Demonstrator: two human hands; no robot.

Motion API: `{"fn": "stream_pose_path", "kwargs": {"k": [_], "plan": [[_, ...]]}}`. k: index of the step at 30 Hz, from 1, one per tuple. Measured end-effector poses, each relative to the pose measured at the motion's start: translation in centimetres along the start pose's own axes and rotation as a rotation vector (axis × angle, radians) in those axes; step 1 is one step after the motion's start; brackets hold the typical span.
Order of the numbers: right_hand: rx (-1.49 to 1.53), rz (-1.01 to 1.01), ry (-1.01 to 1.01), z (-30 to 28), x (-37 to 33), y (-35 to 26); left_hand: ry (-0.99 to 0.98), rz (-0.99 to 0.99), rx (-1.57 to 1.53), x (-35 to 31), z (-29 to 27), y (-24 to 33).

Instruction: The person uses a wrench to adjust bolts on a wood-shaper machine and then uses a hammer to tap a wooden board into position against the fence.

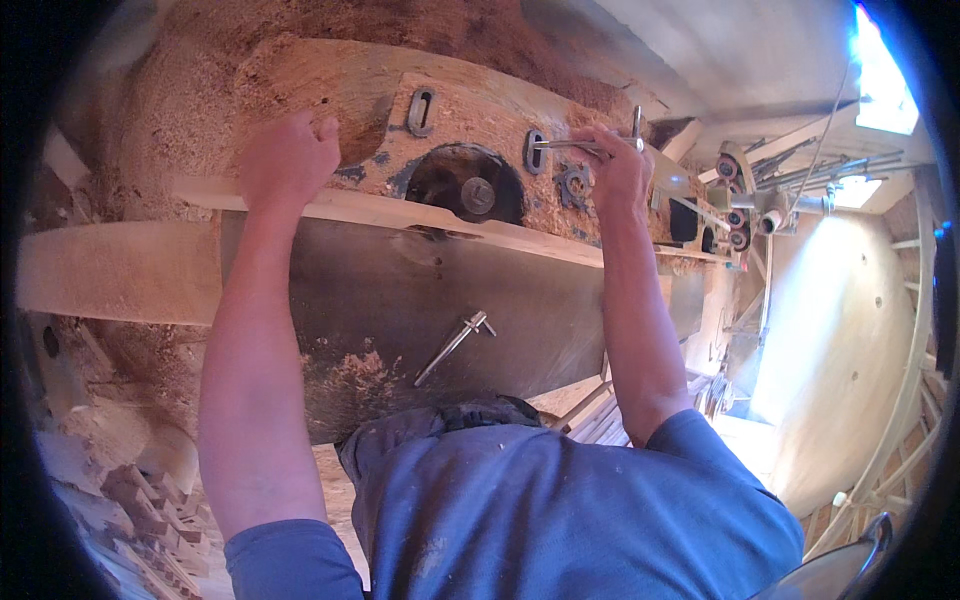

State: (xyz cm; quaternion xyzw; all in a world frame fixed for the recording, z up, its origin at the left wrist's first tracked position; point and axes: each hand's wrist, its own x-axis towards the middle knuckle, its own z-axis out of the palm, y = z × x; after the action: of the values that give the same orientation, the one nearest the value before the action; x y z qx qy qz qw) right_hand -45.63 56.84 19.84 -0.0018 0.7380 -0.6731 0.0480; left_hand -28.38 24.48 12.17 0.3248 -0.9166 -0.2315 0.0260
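My left hand (285, 158) rests with curled fingers on the sawdust-covered wooden top of a woodworking machine (380, 95), near a long pale wooden rail (400, 212). My right hand (617, 170) grips a metal T-handle wrench (585, 145) whose shaft runs left to a slotted fitting (535, 150). Between the hands a round dark opening shows a cutter hub (466, 188). A second T-handle wrench (455, 345) lies loose on the dark steel table (400, 300) below.
Sawdust is heaped at the top left and on the steel table's near left. A feeder unit with small rollers (735, 200) stands to the right. Stacked wood pieces (140, 500) lie at lower left. A pale curved panel (850, 370) fills the right side.
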Motion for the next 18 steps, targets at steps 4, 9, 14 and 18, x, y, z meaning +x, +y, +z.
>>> {"fn": "stream_pose_path", "kwargs": {"k": [4,9,14,18], "plan": [[-0.058,0.021,-0.069,0.7,0.8,2.0,-0.007,-0.001,-0.020,0.1,0.1,0.0],[-0.329,0.049,-0.030,1.0,0.7,2.7,0.004,0.009,-0.010,0.0,0.1,-0.1],[-0.798,-0.082,-0.086,0.5,1.1,3.1,-0.041,-0.020,-0.021,-0.2,-0.3,-0.1],[-1.039,-0.133,-0.115,0.9,1.1,3.6,-0.025,-0.019,-0.013,-0.2,-0.3,-0.1]]}}
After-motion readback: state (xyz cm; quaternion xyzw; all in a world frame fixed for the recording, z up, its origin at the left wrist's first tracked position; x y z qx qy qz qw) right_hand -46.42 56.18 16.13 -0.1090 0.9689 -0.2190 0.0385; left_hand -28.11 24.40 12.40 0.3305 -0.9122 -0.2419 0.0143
